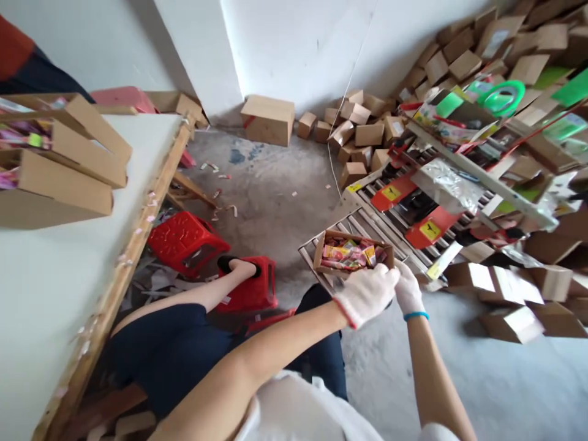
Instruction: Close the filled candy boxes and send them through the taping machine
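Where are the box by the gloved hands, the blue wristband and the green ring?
Box [318,253], head view: its left end wall.
Blue wristband [416,316], head view: middle of the band.
Green ring [519,98], head view: its right side.

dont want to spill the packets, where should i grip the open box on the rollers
I'd grip the open box by its two short end walls, one hand from each side, level: it's longer than wide, with loose packets under an open top. The left hand and right hand are both near its right end, so the left likely needs support.
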Motion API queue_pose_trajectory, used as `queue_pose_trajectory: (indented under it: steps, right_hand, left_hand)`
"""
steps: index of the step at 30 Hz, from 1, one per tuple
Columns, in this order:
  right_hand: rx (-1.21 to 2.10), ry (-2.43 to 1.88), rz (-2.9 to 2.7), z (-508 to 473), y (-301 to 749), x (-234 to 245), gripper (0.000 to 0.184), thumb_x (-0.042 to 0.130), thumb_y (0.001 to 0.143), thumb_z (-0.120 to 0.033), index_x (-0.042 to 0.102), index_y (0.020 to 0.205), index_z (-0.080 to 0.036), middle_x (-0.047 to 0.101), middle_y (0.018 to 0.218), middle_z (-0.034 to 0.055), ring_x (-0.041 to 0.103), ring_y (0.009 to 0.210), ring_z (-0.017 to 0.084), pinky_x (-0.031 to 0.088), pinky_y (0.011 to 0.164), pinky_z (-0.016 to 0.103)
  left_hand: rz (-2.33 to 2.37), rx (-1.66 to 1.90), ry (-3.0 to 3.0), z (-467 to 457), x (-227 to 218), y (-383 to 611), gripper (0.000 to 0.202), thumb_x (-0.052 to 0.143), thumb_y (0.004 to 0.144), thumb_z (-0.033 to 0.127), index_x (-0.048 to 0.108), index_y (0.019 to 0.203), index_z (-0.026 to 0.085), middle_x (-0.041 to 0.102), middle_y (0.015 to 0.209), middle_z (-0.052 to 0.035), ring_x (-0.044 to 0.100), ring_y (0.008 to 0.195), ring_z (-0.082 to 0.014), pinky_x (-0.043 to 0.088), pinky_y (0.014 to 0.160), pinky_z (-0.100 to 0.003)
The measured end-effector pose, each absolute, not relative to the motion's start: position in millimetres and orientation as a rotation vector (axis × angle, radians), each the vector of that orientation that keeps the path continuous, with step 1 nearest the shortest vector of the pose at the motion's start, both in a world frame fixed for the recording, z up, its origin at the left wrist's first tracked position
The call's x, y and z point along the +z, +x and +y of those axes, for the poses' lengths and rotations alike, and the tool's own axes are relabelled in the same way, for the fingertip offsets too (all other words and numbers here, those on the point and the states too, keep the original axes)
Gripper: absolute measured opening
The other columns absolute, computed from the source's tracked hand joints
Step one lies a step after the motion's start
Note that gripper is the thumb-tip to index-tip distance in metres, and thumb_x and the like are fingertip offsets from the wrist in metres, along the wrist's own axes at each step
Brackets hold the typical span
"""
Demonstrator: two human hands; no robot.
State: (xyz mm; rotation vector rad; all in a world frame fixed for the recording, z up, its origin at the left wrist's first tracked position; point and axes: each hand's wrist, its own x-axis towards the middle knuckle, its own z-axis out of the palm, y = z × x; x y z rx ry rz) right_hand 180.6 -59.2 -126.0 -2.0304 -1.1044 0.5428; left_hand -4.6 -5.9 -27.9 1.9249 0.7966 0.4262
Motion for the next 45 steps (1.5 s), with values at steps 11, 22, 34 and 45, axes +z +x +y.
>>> queue_pose_trajectory:
  steps: [11, 22, 34, 45]
  right_hand:
    - [0.588, -1.786, -1.598, -52, 178, -101, 0.076, 0.077, 0.077, -0.053, 0.056, 0.142, -0.02, 0.061, 0.129, 0.0163, 0.063, 0.113, 0.033, 0.057, 0.095, 0.047]
    - [0.864, -1.733, -2.067, 2, 174, -72, 0.046, 0.063, 0.089, -0.052, 0.072, 0.119, -0.018, 0.064, 0.112, 0.0134, 0.061, 0.103, 0.027, 0.054, 0.091, 0.039]
    - [0.538, -2.552, -1.895, 24, 145, -65, 0.038, 0.065, 0.09, -0.049, 0.067, 0.116, -0.023, 0.069, 0.114, 0.0101, 0.066, 0.1, 0.025, 0.046, 0.078, 0.03]
    - [0.381, -2.665, -1.991, 69, 82, -78, 0.036, 0.039, 0.102, -0.029, 0.071, 0.11, -0.015, 0.074, 0.103, 0.0187, 0.073, 0.096, 0.033, 0.053, 0.081, 0.041]
  left_hand:
    - [0.859, 0.537, 2.422, 82, -84, -105, 0.092, 0.084, 0.069, 0.063, 0.051, 0.143, 0.019, 0.053, 0.145, -0.0156, 0.051, 0.135, -0.0332, 0.043, 0.116, -0.046]
    - [0.558, 0.295, 2.47, 112, -89, -77, 0.052, 0.067, 0.089, 0.058, 0.072, 0.123, 0.019, 0.073, 0.12, -0.0093, 0.065, 0.111, -0.0281, 0.049, 0.099, -0.039]
    - [1.545, 0.68, 1.477, 88, -129, -52, 0.118, 0.092, 0.058, 0.042, 0.03, 0.154, 0.012, 0.031, 0.162, -0.0227, 0.031, 0.151, -0.0353, 0.028, 0.124, -0.043]
    - [1.35, 0.523, 1.575, 95, -105, -63, 0.071, 0.082, 0.071, 0.049, 0.055, 0.132, 0.027, 0.064, 0.132, -0.0095, 0.064, 0.119, -0.0268, 0.049, 0.099, -0.035]
